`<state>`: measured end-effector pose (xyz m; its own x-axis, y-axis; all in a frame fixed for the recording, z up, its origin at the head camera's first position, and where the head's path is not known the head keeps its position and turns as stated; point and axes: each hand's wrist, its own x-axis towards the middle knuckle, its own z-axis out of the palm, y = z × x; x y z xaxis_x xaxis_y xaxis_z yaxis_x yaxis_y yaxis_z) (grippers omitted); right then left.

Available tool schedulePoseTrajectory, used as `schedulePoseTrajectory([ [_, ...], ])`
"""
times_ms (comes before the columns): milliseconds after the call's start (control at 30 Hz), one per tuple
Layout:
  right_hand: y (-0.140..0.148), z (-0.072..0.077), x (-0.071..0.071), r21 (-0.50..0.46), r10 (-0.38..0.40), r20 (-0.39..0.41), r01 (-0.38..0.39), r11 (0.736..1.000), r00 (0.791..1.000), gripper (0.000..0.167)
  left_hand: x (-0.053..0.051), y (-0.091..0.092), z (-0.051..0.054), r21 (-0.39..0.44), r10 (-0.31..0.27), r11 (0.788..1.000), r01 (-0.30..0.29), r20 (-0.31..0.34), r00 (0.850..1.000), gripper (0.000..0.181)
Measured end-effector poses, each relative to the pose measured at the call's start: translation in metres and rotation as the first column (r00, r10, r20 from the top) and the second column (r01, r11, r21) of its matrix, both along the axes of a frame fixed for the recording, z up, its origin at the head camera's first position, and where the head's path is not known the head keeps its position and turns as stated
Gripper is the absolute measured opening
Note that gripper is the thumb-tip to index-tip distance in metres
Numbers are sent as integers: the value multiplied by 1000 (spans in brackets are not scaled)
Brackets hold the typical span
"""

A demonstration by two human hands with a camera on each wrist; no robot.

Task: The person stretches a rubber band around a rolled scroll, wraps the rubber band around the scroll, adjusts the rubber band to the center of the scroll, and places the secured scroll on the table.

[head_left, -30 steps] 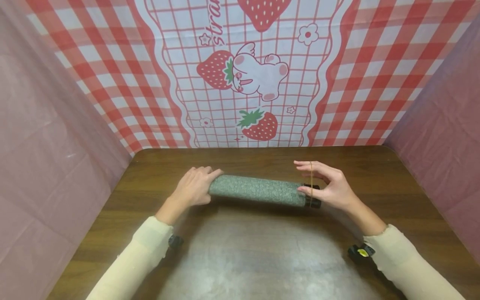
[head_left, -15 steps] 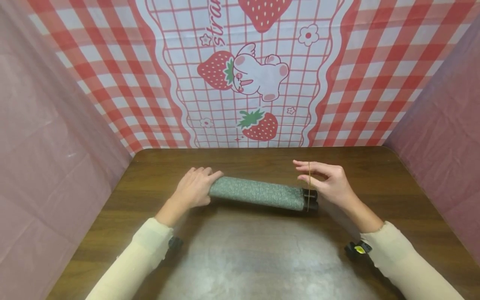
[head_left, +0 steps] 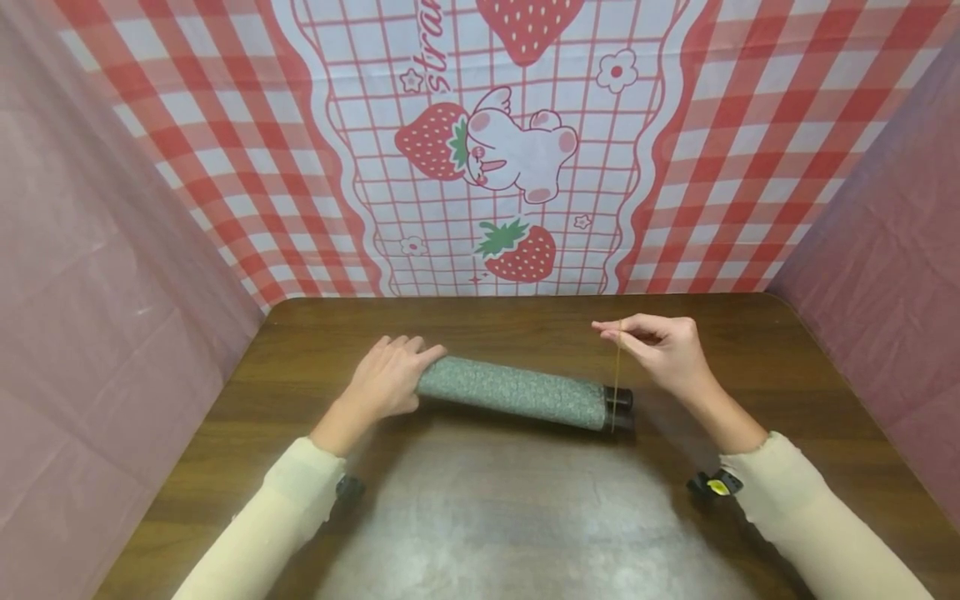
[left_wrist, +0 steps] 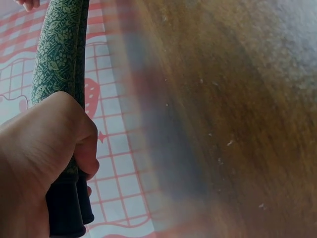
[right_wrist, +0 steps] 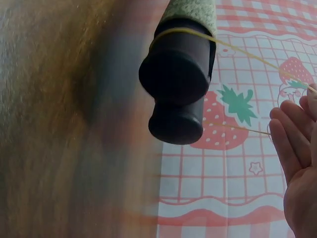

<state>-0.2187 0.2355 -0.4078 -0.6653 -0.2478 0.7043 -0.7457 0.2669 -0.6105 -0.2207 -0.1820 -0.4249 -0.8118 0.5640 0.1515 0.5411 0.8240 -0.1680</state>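
Note:
A rolled scroll (head_left: 517, 393) in green patterned cloth is held above the table, its right end tilted lower. My left hand (head_left: 386, 375) grips it near the left end; black knobs (left_wrist: 67, 208) stick out below that hand in the left wrist view. A thin tan rubber band (head_left: 617, 367) loops round the black knobs (right_wrist: 174, 77) at the right end. My right hand (head_left: 669, 354) holds the band pulled up and away from the knobs, thumb and fingertips brought together. In the right wrist view, both strands stretch toward that hand's fingers, partly cut off by the frame edge.
A brown wooden table (head_left: 480, 517) with a glossy reflection lies under the hands. Behind it hangs a red-and-white checked cloth (head_left: 360, 167) with strawberry prints. Pinkish curtains (head_left: 112, 292) stand at both sides.
The scroll's right end has dropped lower. My right hand has drawn away upward, its thumb and fingers closing together, and the rubber band is stretched longer. My left hand keeps its hold.

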Motion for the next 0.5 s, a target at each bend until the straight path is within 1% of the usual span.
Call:
schedulePoseTrajectory([
  [67, 1, 2, 0, 3, -27, 15, 26, 1000, 1000, 21, -1, 0, 0, 2, -2, 1000, 2, -9, 1000, 83],
  [167, 1, 2, 0, -2, -50, 15, 50, 999, 999, 20, -2, 1, 1, 3, -3, 1000, 3, -13, 1000, 84],
  [367, 0, 1, 1, -37, -14, 29, 15, 999, 999, 19, -2, 2, 1, 1, 4, 1000, -4, -15, 1000, 83],
  [500, 0, 0, 2, -43, -3, 19, 4, 999, 1000, 18, -2, 3, 0, -3, 9, 1000, -9, -27, 1000, 83],
])
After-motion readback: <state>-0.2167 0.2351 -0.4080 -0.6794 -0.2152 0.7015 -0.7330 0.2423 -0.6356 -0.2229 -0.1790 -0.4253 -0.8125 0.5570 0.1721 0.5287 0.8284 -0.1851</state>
